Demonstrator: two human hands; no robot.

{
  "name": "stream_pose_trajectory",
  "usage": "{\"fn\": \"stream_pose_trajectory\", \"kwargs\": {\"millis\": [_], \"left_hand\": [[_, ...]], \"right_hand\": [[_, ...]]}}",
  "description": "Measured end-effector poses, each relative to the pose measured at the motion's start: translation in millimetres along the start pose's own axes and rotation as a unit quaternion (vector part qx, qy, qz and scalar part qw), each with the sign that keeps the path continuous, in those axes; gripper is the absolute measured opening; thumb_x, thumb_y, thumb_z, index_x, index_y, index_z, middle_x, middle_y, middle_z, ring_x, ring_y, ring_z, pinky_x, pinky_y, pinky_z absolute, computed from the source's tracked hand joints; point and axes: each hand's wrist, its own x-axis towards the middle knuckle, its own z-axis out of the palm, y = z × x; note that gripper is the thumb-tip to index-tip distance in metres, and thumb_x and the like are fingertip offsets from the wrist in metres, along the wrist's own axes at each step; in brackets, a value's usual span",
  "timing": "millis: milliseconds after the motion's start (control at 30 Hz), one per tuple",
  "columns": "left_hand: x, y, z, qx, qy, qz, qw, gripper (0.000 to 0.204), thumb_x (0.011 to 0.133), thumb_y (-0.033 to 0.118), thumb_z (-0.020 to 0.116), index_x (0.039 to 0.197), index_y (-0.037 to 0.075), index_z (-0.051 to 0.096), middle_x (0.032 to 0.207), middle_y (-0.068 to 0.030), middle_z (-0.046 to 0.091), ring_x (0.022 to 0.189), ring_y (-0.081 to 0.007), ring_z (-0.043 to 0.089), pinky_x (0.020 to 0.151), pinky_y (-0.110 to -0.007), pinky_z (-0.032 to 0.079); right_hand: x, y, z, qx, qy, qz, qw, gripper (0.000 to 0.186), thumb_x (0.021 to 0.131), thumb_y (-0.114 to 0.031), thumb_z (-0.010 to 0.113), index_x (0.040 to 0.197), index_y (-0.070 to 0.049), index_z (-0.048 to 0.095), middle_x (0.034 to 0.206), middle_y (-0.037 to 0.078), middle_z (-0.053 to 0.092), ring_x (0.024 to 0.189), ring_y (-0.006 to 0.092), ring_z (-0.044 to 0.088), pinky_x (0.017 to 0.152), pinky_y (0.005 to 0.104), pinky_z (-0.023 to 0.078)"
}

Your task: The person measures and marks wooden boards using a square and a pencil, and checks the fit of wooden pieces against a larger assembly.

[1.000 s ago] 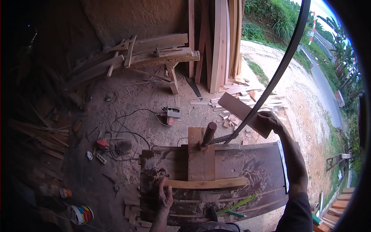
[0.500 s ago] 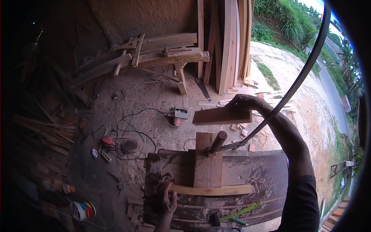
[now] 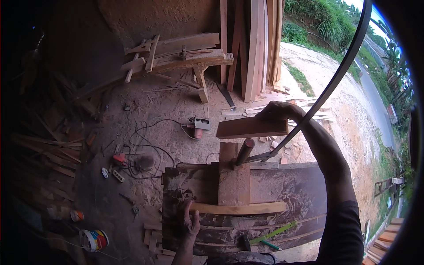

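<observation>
Only packaging I can spot: a small orange-and-white can (image 3: 77,215) and what looks like a colourful labelled tub (image 3: 93,240), lower left.
</observation>
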Motion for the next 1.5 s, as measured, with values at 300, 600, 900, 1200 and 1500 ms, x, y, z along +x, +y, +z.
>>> {"fn": "stream_pose_trajectory", "kwargs": {"millis": [300, 600, 900, 1200, 1500], "left_hand": [[3.1, -1.9, -3.7, 0.025, -0.036, 0.014, 0.999, 0.052, 0.106, 0.035, 0.046, 0.142, -0.003, 0.044, 0.139, -0.0219, 0.052, 0.132, -0.0342, 0.048, 0.112, -0.043, 0.036], [8.4, -1.1, 3.0, -0.018, 0.005, 0.039, 0.999, 0.045, 0.102, 0.028, 0.055, 0.136, -0.001, 0.051, 0.133, -0.0206, 0.056, 0.128, -0.0365, 0.050, 0.110, -0.045, 0.039], [4.8, -10.0, 2.8, 0.030, 0.008, 0.032, 0.999, 0.052, 0.103, 0.034, 0.053, 0.144, 0.002, 0.046, 0.140, -0.0195, 0.053, 0.133, -0.0348, 0.048, 0.113, -0.044, 0.037], [8.1, -0.3, 2.6, -0.026, -0.017, 0.017, 0.999, 0.059, 0.106, 0.041, 0.047, 0.149, 0.001, 0.038, 0.143, -0.0198, 0.050, 0.134, -0.0326, 0.047, 0.114, -0.043, 0.034], [5.4, -7.4, 0.9, -0.008, -0.023, 0.006, 1.000, 0.056, 0.106, 0.040, 0.047, 0.147, 0.001, 0.041, 0.141, -0.0209, 0.052, 0.134, -0.0335, 0.047, 0.114, -0.043, 0.034]], "right_hand": [[-25.5, 7.2, 14.7, 0.112, 0.103, 0.000, 0.988, 0.037, 0.100, -0.038, 0.060, 0.128, -0.015, 0.069, 0.106, 0.006, 0.074, 0.091, 0.0140, 0.067, 0.083, 0.0337, 0.053], [-208.9, 15.0, 121.3, 0.540, 0.454, 0.176, 0.686, 0.039, 0.103, -0.042, 0.056, 0.103, -0.005, 0.068, 0.077, -0.004, 0.062, 0.063, 0.0038, 0.053, 0.056, 0.0242, 0.043], [-338.9, -115.1, 307.0, 0.704, 0.508, 0.108, 0.485, 0.064, 0.079, -0.007, 0.077, 0.135, -0.004, 0.047, 0.118, 0.010, 0.060, 0.106, 0.0227, 0.062, 0.097, 0.0393, 0.049], [-303.3, -171.5, 386.9, 0.603, 0.558, 0.206, 0.531, 0.033, 0.079, 0.003, 0.077, 0.110, -0.003, 0.066, 0.108, 0.006, 0.069, 0.099, 0.0161, 0.064, 0.092, 0.0344, 0.051], [-288.5, -189.2, 414.2, 0.369, 0.424, 0.319, 0.763, 0.018, 0.088, -0.011, 0.067, 0.103, -0.003, 0.069, 0.098, 0.011, 0.071, 0.088, 0.0208, 0.067, 0.079, 0.0366, 0.053]]}}
